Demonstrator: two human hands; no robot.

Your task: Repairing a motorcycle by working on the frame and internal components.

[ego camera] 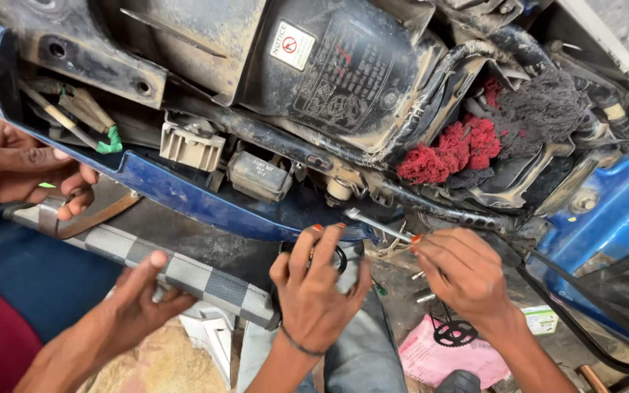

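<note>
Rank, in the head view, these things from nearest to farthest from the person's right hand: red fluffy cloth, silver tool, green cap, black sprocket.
1. Silver tool: at the fingertips of the right hand, on its left.
2. Black sprocket: just below the wrist.
3. Red fluffy cloth: above the hand.
4. Green cap: far left.

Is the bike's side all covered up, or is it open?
Open: dusty wires and small boxes show bare above the blue panel, by the metal tool in the right hand.

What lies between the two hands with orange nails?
In the head view, a thin silvery tool, pinched by the right hand, slants across the gap toward the blue panel above the left hand.
</note>
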